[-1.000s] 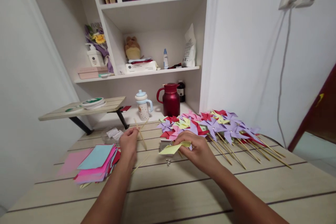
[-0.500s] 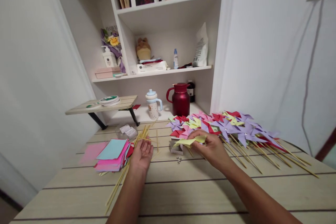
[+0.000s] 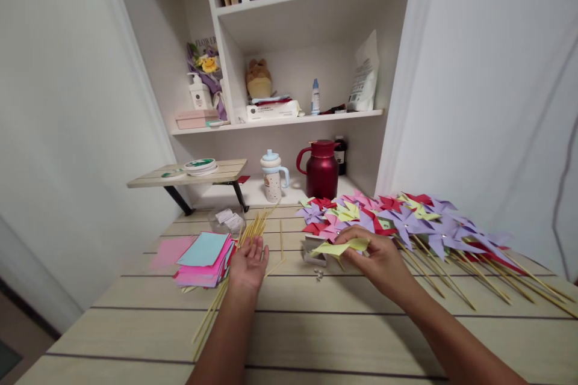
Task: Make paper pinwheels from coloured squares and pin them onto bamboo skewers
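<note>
My right hand pinches a pale yellow paper pinwheel over a small grey box. Palm up, my left hand rests against a bundle of thin wooden sticks, its fingers loosely curled and apart. Nothing shows clearly in that palm. Several tiny metallic pieces lie on the table just in front of the box. To the left of my left hand is a stack of coloured paper squares, light blue on top.
Finished pinwheels on sticks cover the right side of the table. A red jug and a sippy cup stand at the back. A clear container sits behind the paper, near a small raised shelf.
The view has shifted, so the scene sits further right. A stick that crossed my left fingertips is no longer seen there. My right hand still holds the yellow pinwheel.
</note>
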### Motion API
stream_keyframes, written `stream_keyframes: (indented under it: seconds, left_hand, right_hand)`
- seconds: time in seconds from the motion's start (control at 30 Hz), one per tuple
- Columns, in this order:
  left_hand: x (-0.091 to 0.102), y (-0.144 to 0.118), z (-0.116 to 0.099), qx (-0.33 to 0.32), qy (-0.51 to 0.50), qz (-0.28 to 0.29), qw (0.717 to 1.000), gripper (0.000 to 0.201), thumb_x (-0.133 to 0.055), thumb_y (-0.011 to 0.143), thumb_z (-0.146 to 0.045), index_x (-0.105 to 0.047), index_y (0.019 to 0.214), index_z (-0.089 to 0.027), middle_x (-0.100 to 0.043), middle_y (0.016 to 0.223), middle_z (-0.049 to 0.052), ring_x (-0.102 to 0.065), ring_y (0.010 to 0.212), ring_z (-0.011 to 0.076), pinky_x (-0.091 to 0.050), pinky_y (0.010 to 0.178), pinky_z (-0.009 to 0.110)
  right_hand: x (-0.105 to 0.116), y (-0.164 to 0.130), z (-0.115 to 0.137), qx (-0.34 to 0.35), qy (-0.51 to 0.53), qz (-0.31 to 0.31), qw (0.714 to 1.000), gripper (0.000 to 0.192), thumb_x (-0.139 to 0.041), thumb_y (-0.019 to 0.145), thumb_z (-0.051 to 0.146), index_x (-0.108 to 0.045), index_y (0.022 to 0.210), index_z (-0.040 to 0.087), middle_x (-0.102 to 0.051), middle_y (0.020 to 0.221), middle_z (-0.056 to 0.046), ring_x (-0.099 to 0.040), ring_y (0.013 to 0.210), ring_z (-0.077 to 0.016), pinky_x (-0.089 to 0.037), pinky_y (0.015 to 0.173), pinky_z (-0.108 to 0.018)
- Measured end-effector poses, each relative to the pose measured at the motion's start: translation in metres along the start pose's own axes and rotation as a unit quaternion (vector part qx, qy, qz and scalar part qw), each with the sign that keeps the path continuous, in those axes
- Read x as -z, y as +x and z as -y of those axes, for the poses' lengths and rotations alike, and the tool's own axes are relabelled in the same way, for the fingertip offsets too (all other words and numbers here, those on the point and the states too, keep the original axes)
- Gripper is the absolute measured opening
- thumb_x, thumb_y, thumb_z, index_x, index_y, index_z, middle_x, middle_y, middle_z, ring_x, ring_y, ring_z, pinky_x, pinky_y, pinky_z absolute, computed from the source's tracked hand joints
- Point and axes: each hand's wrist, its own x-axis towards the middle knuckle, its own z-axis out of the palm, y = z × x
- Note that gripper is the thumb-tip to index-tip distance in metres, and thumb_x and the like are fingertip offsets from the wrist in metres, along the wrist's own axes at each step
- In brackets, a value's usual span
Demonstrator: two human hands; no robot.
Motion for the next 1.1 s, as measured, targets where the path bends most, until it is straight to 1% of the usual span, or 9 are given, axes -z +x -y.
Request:
stream_keyframes:
  seconds: [0.17,0.27,0.37,0.47,0.63,0.77,0.87,0.93,1.1]
  left_hand:
    - [-0.005,-0.009,0.011,-0.073,0.157,0.048,0.984,0.032,-0.060,0.092,-0.035,-0.059,0.119,-0.017,-0.063,0.119,0.008,-0.065,0.098,0.0200,-0.056,0.083,0.041]
    - [-0.007,-0.014,0.005,-0.172,0.280,0.067,0.942,0.017,-0.060,0.090,-0.022,-0.067,0.103,-0.014,-0.069,0.102,0.007,-0.066,0.091,0.0178,-0.054,0.085,0.037]
    - [-0.005,-0.015,-0.020,-0.309,0.407,0.040,0.859,0.017,-0.056,0.083,-0.013,-0.072,0.091,-0.017,-0.071,0.095,0.006,-0.064,0.096,0.0202,-0.046,0.093,0.035]
    - [0.001,-0.012,-0.050,-0.411,0.529,0.007,0.742,0.022,-0.054,0.082,-0.014,-0.072,0.093,-0.020,-0.068,0.110,0.008,-0.056,0.112,0.0247,-0.037,0.101,0.038]
    - [0.014,-0.004,-0.071,-0.438,0.708,-0.005,0.554,0.011,-0.062,0.077,-0.021,-0.072,0.073,-0.018,-0.068,0.093,0.011,-0.057,0.102,0.0297,-0.036,0.096,0.041]
    - [0.015,0.000,-0.067,-0.455,0.774,-0.019,0.439,0.022,-0.055,0.085,-0.027,-0.074,0.082,-0.017,-0.067,0.101,0.015,-0.050,0.112,0.0340,-0.031,0.098,0.046]
    - [0.007,0.004,-0.061,-0.469,0.799,-0.001,0.377,0.025,-0.052,0.089,-0.028,-0.075,0.091,-0.019,-0.065,0.111,0.015,-0.047,0.117,0.0327,-0.026,0.103,0.046]
    - [0.001,0.009,-0.057,-0.468,0.812,0.015,0.348,0.023,-0.055,0.088,-0.029,-0.076,0.091,-0.020,-0.066,0.113,0.013,-0.046,0.118,0.0316,-0.022,0.106,0.047]
    - [-0.004,0.019,-0.039,-0.444,0.837,0.024,0.319,0.019,-0.061,0.084,-0.030,-0.076,0.085,-0.018,-0.067,0.111,0.015,-0.048,0.114,0.0322,-0.026,0.102,0.048]
  right_hand:
    - [0.001,-0.001,0.002,-0.007,-0.001,0.006,1.000,0.011,-0.060,0.081,0.018,-0.069,0.086,0.023,-0.070,0.090,-0.003,-0.064,0.086,-0.0218,-0.048,0.072,-0.030]
    - [0.002,0.000,0.003,-0.013,0.001,0.006,1.000,0.013,-0.059,0.081,0.017,-0.069,0.086,0.023,-0.070,0.089,-0.003,-0.063,0.083,-0.0207,-0.047,0.072,-0.029]
    - [0.003,0.001,0.004,-0.010,0.006,-0.003,1.000,0.012,-0.059,0.081,0.018,-0.069,0.086,0.023,-0.069,0.088,-0.002,-0.063,0.081,-0.0198,-0.046,0.072,-0.029]
    - [0.004,0.001,0.007,-0.014,0.013,-0.010,1.000,0.011,-0.060,0.081,0.019,-0.069,0.085,0.023,-0.069,0.088,-0.002,-0.062,0.080,-0.0188,-0.046,0.072,-0.028]
    - [0.004,0.003,0.011,-0.015,0.018,-0.012,1.000,0.010,-0.061,0.080,0.019,-0.069,0.083,0.023,-0.069,0.086,-0.001,-0.062,0.077,-0.0181,-0.046,0.071,-0.027]
    - [0.004,0.003,0.011,-0.011,0.014,-0.015,1.000,0.010,-0.060,0.080,0.019,-0.069,0.082,0.023,-0.069,0.084,-0.001,-0.062,0.076,-0.0181,-0.046,0.071,-0.027]
    - [0.004,0.003,0.010,-0.006,0.011,-0.009,1.000,0.012,-0.059,0.079,0.017,-0.069,0.083,0.023,-0.069,0.085,-0.001,-0.062,0.078,-0.0186,-0.046,0.070,-0.027]
    - [0.004,0.003,0.009,-0.003,0.005,-0.005,1.000,0.013,-0.059,0.079,0.017,-0.069,0.084,0.023,-0.070,0.087,-0.002,-0.063,0.081,-0.0190,-0.047,0.071,-0.027]
    - [0.005,0.004,0.008,0.013,-0.003,0.000,1.000,0.012,-0.060,0.081,0.016,-0.069,0.085,0.024,-0.070,0.087,-0.001,-0.064,0.081,-0.0190,-0.047,0.073,-0.028]
